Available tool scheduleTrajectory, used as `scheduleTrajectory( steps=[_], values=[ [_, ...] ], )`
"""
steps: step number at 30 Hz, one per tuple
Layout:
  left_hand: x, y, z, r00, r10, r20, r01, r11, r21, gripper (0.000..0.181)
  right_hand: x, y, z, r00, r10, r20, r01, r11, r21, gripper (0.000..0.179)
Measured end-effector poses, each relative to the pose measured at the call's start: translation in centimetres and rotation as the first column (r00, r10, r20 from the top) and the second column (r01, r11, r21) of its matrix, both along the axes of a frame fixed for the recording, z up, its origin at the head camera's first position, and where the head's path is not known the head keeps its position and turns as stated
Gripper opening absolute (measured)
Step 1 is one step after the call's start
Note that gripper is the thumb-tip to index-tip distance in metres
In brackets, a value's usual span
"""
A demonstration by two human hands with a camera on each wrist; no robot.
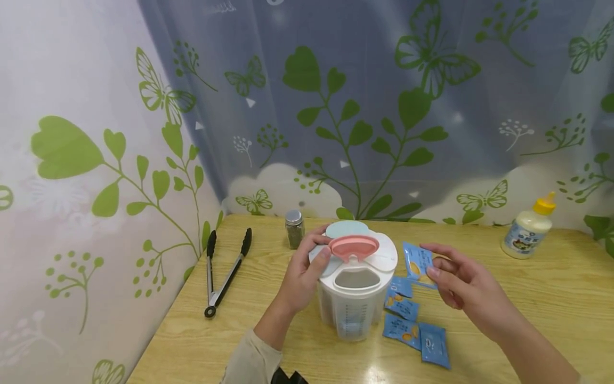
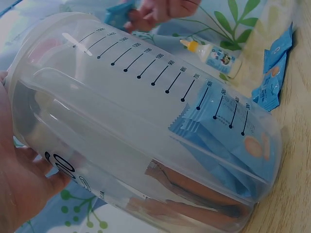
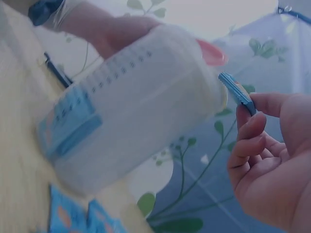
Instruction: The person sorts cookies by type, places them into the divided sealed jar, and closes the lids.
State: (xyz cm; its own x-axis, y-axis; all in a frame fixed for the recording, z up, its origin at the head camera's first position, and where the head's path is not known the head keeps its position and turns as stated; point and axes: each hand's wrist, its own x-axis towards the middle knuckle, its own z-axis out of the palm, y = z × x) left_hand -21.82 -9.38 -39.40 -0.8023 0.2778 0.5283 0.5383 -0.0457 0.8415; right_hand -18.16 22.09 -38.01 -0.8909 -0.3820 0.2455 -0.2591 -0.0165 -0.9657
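A clear plastic storage container (image 1: 352, 312) with a sectioned white lid stands on the table, its pink flap (image 1: 354, 247) raised beside an opening. My left hand (image 1: 304, 269) grips the container at the lid's left side, thumb on top and fingers around the edge. Between thumb and fingers, my right hand (image 1: 467, 290) pinches a blue snack packet (image 1: 416, 261) just right of the lid. Inside the container, the left wrist view shows blue packets (image 2: 223, 141) in one compartment and brown packets (image 2: 194, 191) in another. Several blue packets (image 1: 402, 329) lie on the table at the container's right.
Black-tipped tongs (image 1: 225, 290) lie spread on the left. Behind my left hand is a small spice jar (image 1: 295, 234) with a metal cap. A yellow-capped squeeze bottle (image 1: 526, 232) stands at the back right. A patterned curtain (image 1: 364, 133) hangs along the table's far edge.
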Motion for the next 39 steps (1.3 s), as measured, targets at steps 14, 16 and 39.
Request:
scheduleTrajectory(
  steps=[14, 16, 39],
  values=[
    [0.0, 0.0, 0.0, 1.0, 0.003, -0.006, -0.003, 1.0, 0.001, 0.021, 0.6, -5.5, 3.7, 0.99, -0.009, -0.142, 0.004, 0.999, -0.034, 0.044],
    [0.1, 0.0, 0.0, 1.0, 0.007, -0.005, -0.007, 1.0, 0.0, 0.021, 0.6, -6.1, 3.9, 0.983, -0.026, -0.18, 0.026, 1.0, 0.0, 0.043],
    [0.0, -0.1, 0.0, 1.0, 0.012, -0.007, -0.012, 1.0, -0.024, 0.022, 1.2, -7.0, 3.0, 0.969, 0.044, -0.244, 0.002, 0.983, 0.185, 0.015]
  ],
)
